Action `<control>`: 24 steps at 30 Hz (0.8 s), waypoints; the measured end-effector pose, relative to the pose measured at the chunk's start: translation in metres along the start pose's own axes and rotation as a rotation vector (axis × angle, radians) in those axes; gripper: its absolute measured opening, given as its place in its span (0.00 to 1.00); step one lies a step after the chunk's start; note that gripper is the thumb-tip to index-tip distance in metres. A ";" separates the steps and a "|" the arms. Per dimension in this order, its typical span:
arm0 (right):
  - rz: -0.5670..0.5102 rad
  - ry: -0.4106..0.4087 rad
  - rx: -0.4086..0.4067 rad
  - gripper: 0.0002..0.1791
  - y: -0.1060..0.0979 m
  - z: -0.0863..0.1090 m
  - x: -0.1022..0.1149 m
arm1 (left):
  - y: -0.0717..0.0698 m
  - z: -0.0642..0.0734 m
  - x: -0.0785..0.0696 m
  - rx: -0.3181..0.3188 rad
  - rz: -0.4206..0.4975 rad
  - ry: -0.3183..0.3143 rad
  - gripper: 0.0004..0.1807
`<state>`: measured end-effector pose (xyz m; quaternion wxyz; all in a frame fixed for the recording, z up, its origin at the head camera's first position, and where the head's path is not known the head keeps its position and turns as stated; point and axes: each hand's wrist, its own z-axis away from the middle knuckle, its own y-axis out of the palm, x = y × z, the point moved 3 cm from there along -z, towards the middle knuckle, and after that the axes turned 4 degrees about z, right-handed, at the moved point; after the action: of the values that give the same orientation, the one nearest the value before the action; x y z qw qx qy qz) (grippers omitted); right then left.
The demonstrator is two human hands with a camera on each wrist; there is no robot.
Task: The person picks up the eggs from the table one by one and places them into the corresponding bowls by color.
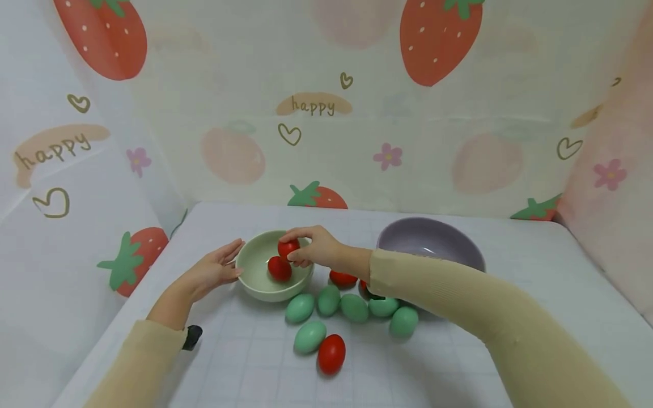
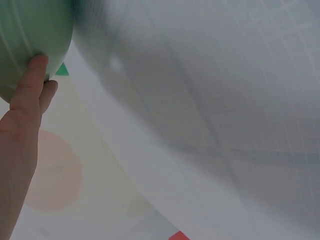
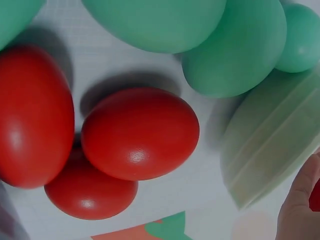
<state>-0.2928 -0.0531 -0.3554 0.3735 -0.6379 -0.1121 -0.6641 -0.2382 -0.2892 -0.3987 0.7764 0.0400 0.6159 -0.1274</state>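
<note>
A pale green bowl (image 1: 255, 277) stands on the table, one red egg (image 1: 279, 269) lying inside. My right hand (image 1: 321, 247) reaches in over its right rim and pinches a second red egg (image 1: 288, 248) between thumb and fingers; in the right wrist view only a sliver of that egg (image 3: 315, 197) shows. At the bowl's left side, my left hand (image 1: 216, 265) rests with straight fingers against the outer wall, also seen in the left wrist view beside the green bowl (image 2: 35, 30). Below my right forearm lie more red eggs (image 3: 141, 134), partly hidden in the head view.
Several green eggs (image 1: 354, 308) lie in front of the bowl, toward the right. A single red egg (image 1: 331, 354) is nearest the front. Behind my right sleeve stands a purple bowl (image 1: 431, 237), partly covered by the arm. Printed cloth (image 1: 326, 147) hangs behind the table.
</note>
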 end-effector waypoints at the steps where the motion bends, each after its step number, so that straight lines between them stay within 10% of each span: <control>1: -0.001 0.004 -0.004 0.19 0.000 -0.002 -0.001 | 0.000 0.000 -0.001 -0.003 -0.001 -0.001 0.45; 24: 0.178 0.180 -0.009 0.20 0.017 -0.023 0.002 | 0.003 0.002 -0.002 -0.037 0.031 -0.027 0.44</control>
<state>-0.2994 -0.0798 -0.3629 0.4365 -0.5850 -0.0180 -0.6833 -0.2365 -0.2862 -0.3963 0.7871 0.0335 0.6071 -0.1043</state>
